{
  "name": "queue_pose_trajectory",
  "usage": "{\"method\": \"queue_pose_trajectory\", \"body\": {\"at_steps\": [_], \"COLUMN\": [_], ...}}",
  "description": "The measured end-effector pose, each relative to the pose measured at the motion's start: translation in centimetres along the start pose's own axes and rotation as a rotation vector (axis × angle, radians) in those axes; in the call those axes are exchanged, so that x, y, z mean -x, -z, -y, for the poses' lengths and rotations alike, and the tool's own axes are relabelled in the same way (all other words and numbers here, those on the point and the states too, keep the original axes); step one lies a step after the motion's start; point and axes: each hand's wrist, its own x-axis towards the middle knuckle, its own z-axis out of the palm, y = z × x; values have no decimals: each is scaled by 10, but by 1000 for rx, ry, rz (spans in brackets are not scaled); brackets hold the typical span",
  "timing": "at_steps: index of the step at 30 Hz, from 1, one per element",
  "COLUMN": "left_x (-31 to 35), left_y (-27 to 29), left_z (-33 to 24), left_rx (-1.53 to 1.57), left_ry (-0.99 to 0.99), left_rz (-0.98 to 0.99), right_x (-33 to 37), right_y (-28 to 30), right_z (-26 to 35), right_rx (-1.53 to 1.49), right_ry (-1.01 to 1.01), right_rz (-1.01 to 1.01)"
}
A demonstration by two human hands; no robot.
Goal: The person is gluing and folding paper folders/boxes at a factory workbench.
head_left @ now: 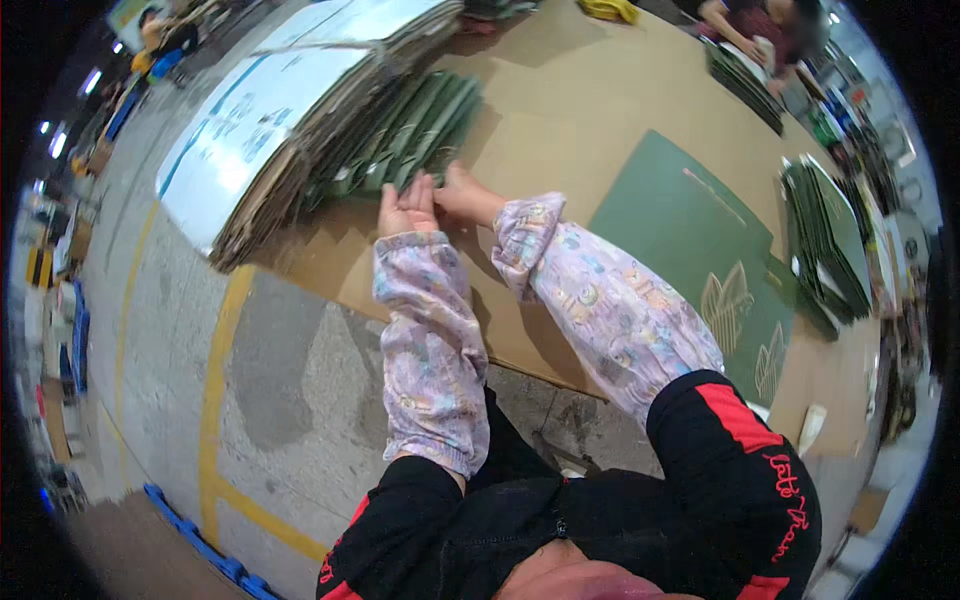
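Note:
At the far left of the table, a row of folded green card pieces, perhaps flat paper bags, leans in overlapping layers. My left hand is palm up with its fingers stretched out, fingertips at the near edge of this green row. Close beside it, my right hand has its thumb against the row's near right corner and its fingers curled in, partly hidden. Right of my arms lies a large flat green sheet with tan leaf-like line prints, partly covered by my right sleeve.
A tall strapped stack of white-topped cardboard sheets stands left of the green row. More green bundles sit at the right edge of the brown tabletop. Across the table a person handles another green stack. A yellow item lies at the far edge.

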Motion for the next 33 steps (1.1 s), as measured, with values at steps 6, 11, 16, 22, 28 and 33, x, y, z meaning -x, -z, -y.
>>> {"method": "queue_pose_trajectory", "body": {"at_steps": [6,11,16,22,28,33], "left_x": [37,88,139,182,257,281], "left_y": [-23,-16,-36,-55,-25,19], "left_z": [54,140,146,132,146,148], "left_rx": [-449,-1358,-2033,-1338,-1810,-2020], "left_ry": [-220,-294,-492,-35,-276,-457], "left_rz": [-93,671,1025,1006,1437,1414], "right_x": [89,267,344,405,450,333], "right_y": [123,208,195,234,275,313], "right_z": [-45,-151,-173,-158,-226,-194], "right_rx": [561,911,788,490,733,817], "right_ry": [226,-283,-459,-286,-470,8], "right_rz": [-270,-914,-956,-1108,-775,-647]}}
